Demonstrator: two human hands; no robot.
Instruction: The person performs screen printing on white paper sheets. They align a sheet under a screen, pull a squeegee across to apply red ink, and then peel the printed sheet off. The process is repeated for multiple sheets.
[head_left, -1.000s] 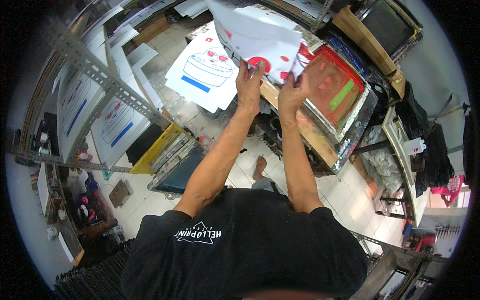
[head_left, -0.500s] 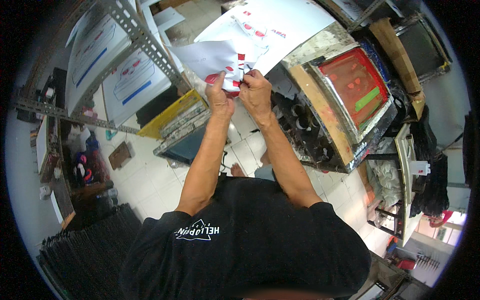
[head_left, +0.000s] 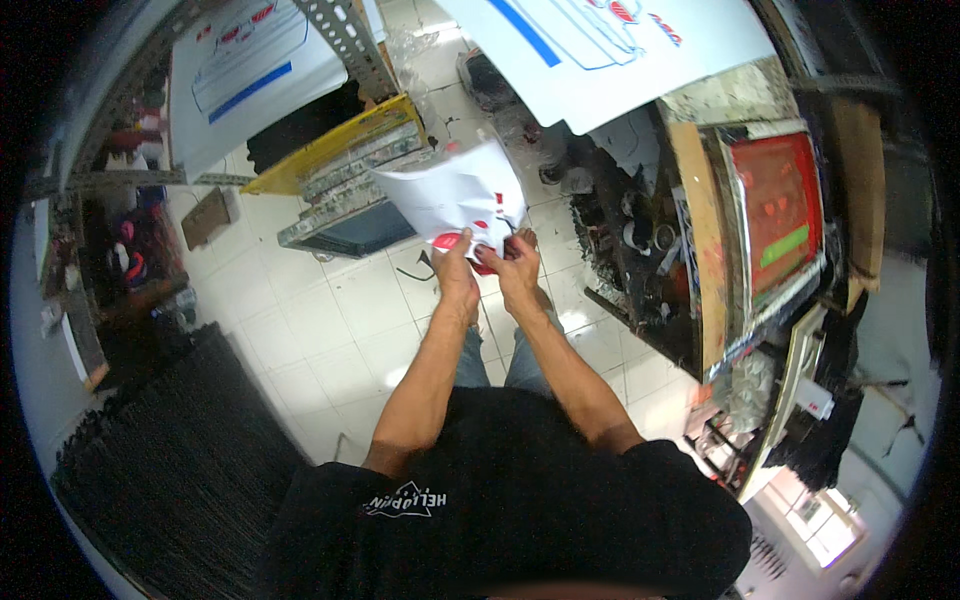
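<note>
A white sheet of paper (head_left: 450,192) with red printed patches is held in front of my body, over the floor. It curls upward and away from me, and its near edge is gathered between my hands. My left hand (head_left: 457,277) grips the left side of that edge, thumb on top beside a red patch. My right hand (head_left: 519,274) pinches the right side close by, fingers bent in. Something dark red shows between the hands, partly hidden by the fingers.
Large printed white sheets (head_left: 600,90) lie on the table ahead. A framed screen with red ink (head_left: 775,215) stands at right. At left are a metal rack (head_left: 350,45), a yellow-edged frame (head_left: 335,145) and stacked black sheets (head_left: 180,440). White tiles cover the floor (head_left: 340,335).
Both hands have drawn the sheet away from the table and closer to my body. The view has shifted, with the table now farther up and right.
</note>
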